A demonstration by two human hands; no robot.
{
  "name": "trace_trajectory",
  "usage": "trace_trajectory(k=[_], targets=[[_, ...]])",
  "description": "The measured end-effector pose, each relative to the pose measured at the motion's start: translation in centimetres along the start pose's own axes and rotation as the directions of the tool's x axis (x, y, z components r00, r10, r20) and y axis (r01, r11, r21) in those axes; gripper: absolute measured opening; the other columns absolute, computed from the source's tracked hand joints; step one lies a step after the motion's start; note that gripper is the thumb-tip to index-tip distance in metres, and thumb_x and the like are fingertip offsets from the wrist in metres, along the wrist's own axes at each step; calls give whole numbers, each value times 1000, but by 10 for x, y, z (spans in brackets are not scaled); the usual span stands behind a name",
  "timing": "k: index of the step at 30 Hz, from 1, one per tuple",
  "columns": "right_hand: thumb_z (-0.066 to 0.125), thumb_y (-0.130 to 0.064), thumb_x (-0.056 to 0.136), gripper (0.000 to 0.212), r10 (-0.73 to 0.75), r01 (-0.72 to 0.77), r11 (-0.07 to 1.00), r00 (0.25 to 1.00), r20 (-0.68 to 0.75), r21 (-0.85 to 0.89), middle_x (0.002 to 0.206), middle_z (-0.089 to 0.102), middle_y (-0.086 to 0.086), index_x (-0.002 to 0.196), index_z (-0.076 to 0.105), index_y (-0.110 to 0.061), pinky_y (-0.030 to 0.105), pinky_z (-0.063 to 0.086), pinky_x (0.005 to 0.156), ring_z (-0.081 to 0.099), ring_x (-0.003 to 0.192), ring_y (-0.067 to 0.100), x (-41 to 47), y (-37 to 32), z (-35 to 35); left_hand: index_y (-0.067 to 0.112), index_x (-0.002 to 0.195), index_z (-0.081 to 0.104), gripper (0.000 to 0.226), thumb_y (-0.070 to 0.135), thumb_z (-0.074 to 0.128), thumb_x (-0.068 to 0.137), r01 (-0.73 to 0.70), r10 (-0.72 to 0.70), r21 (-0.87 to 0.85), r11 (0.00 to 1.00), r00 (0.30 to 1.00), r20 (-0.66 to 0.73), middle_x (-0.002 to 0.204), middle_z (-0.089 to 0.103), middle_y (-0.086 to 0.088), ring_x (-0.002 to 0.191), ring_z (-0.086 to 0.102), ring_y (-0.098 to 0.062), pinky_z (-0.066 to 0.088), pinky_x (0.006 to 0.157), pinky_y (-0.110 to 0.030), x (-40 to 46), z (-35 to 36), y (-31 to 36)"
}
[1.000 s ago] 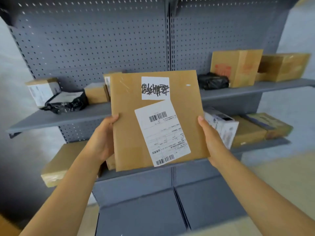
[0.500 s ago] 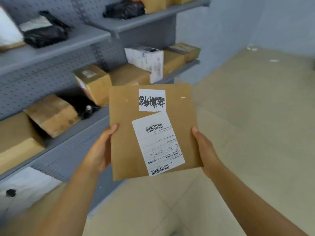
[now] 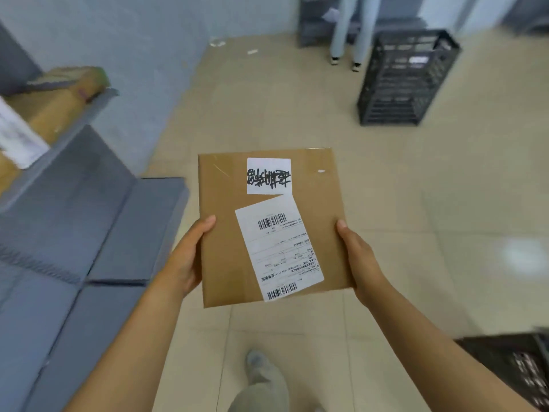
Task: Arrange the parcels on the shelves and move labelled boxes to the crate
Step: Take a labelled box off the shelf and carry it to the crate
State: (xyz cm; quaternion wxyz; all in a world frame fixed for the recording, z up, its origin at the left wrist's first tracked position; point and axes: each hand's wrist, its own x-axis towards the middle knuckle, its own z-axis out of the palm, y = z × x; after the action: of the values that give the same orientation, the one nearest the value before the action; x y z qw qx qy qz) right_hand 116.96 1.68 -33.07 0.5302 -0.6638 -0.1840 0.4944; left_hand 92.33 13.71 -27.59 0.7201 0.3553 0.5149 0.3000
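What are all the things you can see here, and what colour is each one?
Flat parcel: one, brown cardboard, held in the middle, above the floor.
Labels: two, white; a handwritten one near the parcel's top, a barcode one below it.
Crates: two, black; one stands on the floor at upper right, another shows partly at lower right.
Shelf unit: one, grey-blue, left side.
Boxes on shelf: blurred, brown and white, count unclear, upper left.
Floor: beige tiles.
Another person's legs: two, pale trousers, top, beside the far crate.
Own leg and shoe: one, grey, bottom centre.
Left hand: grips the parcel's left edge.
Right hand: grips its right edge.
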Motion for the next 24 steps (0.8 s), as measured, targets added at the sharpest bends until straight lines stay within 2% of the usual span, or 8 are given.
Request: trace_trajectory(k=[4,10,14,18,21,24], targets=[[50,-62,90,49,24,-4,994,983,-184,106,105,76,-3,113,69,-23,41,57,90,72,99,19,-46,23,-98,24,91,66,20,34,50,98,36,-62,144,989,982,178,81,78,5,69,74,-8,50,76,-35,-11,97,-33],[50,-55,94,39,83,32,969,891,-446,245,95,78,-1,103,70,-23,40,58,84,74,88,18,-100,56,-213,24,107,69,24,38,51,98,51,-200,343,938,887,415,103,77,1,88,74,-13,52,82,-37,-13,222,-86],[59,-72,78,59,186,80,916,785,-591,394,111,74,0,116,67,-28,49,54,94,71,103,25,-124,82,-278,20,126,63,38,40,51,96,-38,-276,458,888,753,598,119,72,-2,111,68,-20,52,92,-38,-1,314,-118],[55,-65,86,53,282,176,848,650,-706,500,115,73,3,123,63,-27,50,55,92,70,104,26,-151,108,-332,19,128,62,39,40,54,96,-121,-363,553,825,636,681,120,72,-3,109,69,-20,54,87,-36,5,412,-161],[60,-67,82,59,394,238,780,534,-748,580,112,74,3,124,63,-26,47,58,87,72,101,27,-171,128,-369,19,125,61,40,43,61,92,-174,-431,619,766,576,694,115,73,-1,101,72,-16,56,83,-33,-4,480,-196],[62,-71,75,68,479,284,723,451,-753,629,112,75,2,126,63,-26,46,56,92,72,102,25,-186,148,-399,19,124,58,39,42,62,93,-226,-480,658,719,523,704,114,72,1,99,71,-13,56,82,-31,-18,535,-233]])
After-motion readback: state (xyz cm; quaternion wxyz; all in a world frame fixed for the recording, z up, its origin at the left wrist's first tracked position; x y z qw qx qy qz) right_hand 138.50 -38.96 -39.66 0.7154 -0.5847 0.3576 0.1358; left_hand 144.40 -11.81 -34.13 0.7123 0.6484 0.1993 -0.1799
